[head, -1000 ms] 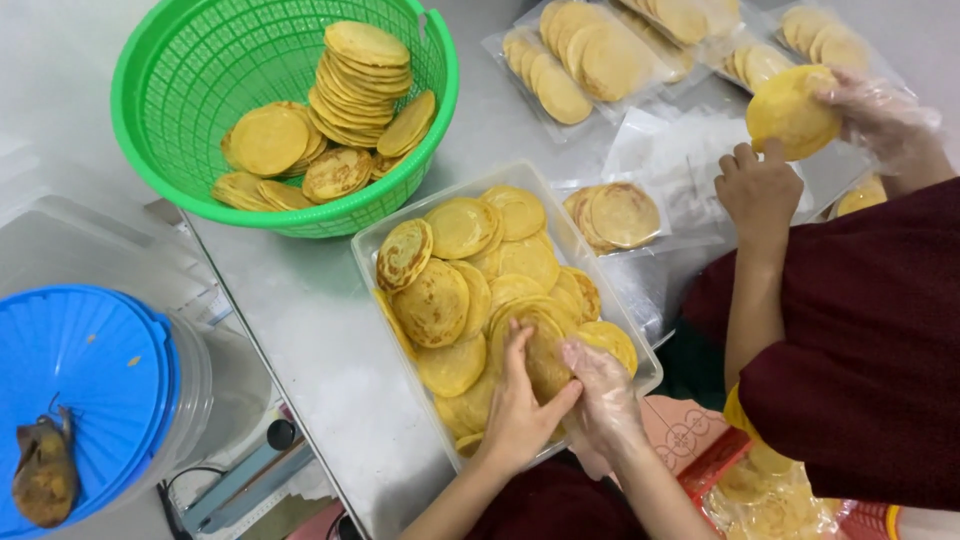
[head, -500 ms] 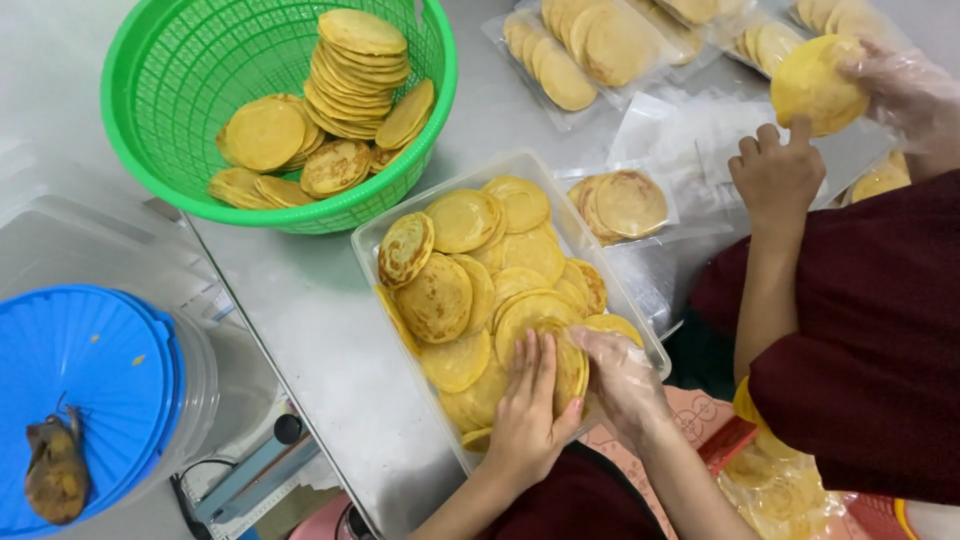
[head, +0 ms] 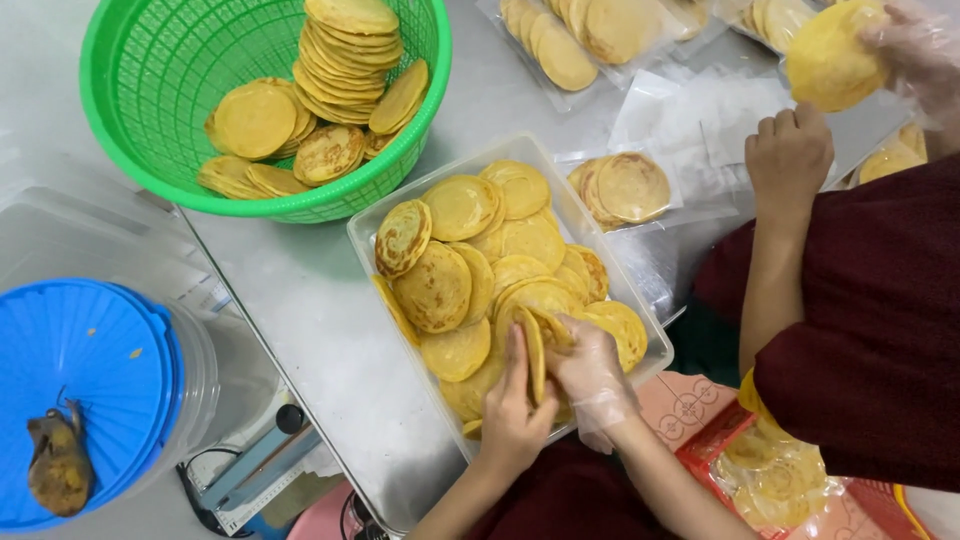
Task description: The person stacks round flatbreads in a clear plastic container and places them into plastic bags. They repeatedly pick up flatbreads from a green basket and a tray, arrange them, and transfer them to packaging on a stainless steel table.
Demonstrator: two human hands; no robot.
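At the bottom centre of the frame, the person's left hand [head: 515,415] and right hand [head: 592,380] meet over the near end of a clear plastic tray [head: 362,236]. The left hand is bare, with the fingers straight and close together, pressed flat against a few yellow round cakes [head: 532,345] that stand on their edge. The right hand wears a thin transparent glove and closes on the same cakes from the other side, so the small stack is held between both hands. The rest of the tray is filled with flat yellow cakes that overlap each other.

At the lower left a blue round lid [head: 85,385] sits on a clear container, with a brown scrap on it. At the lower right there is a red package [head: 730,455] with more cakes under plastic.

On the right side another person in a dark red sleeve [head: 880,350] works. One bare hand [head: 790,160] of this person rests as a loose fist on the metal table [head: 300,300], and a gloved hand [head: 925,55] at the upper right holds one yellow cake.

At the upper left a green basket [head: 130,110] holds a tall stack and some loose cakes. Along the top edge, transparent bags [head: 570,45] with cakes lie on the table.
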